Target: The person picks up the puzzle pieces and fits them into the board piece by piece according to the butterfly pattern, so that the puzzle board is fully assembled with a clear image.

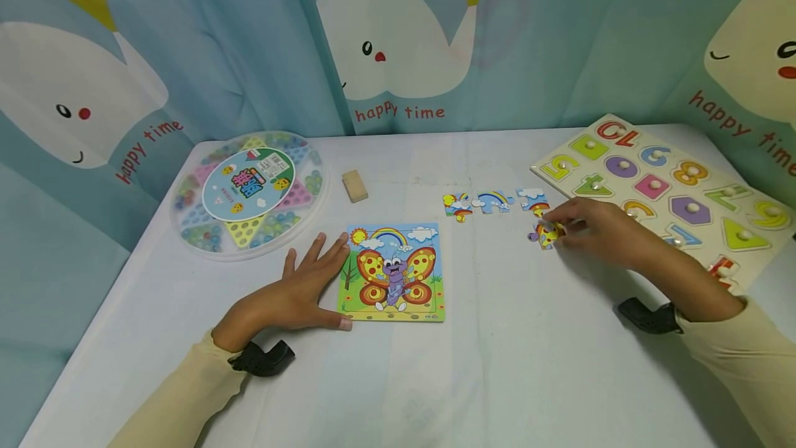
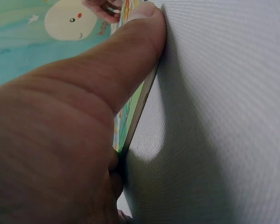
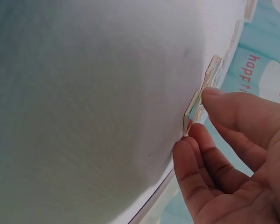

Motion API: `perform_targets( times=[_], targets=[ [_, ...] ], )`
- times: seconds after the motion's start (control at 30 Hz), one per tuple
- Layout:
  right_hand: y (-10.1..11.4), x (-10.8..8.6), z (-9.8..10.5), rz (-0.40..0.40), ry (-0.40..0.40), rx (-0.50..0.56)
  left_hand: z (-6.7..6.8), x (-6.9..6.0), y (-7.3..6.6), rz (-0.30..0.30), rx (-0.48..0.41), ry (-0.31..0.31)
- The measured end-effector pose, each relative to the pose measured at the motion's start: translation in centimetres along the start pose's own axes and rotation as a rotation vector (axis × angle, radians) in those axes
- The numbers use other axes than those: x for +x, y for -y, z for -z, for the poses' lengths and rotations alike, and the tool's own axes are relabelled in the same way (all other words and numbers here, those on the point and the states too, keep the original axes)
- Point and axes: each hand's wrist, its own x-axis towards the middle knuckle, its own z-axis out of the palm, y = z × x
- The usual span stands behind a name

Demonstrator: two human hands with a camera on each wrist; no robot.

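Note:
A square butterfly puzzle board lies flat on the table. My left hand has its fingers spread along the board's left side, with the thumb at the lower left corner; in the left wrist view the thumb lies along the board's edge. To the right, my right hand pinches a yellow and red puzzle piece at the table, seen edge-on in the right wrist view. Just behind it are three puzzle pieces in a row: a sun piece, a rainbow piece and a cloud piece.
A round clear bead case with a printed label sits at the back left. Beside it lies a small wooden block. A number and shape peg board lies at the right, partly under the right arm. A whale-print curtain hangs behind.

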Motion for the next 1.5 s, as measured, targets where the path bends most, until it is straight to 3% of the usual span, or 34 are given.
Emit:
perform_targets(
  times=[0.1,0.37,0.7,0.9,1.03,1.5],
  targets=[
    [0.36,0.12,0.04,-0.046,0.040,-0.019,0.00,0.02,0.03,-0.002,0.004,0.000],
    [0.57,0.14,0.12,-0.032,0.052,-0.061,0.00,0.02,-0.01,0.001,0.004,0.003],
    [0.71,0.25,0.57,-0.078,0.073,-0.078,0.02,-0.04,-0.08,0.006,-0.003,0.003],
    [0.62,0.29,0.45,-0.090,0.045,-0.039,0.01,-0.03,-0.07,0.005,-0.008,0.005],
    [0.49,0.17,0.39,-0.051,0.030,-0.021,0.06,-0.02,-0.09,0.004,-0.007,0.005],
    [0.63,0.05,0.27,-0.042,0.029,0.079,0.05,-0.03,-0.08,0.007,-0.009,0.006]
  ],
)
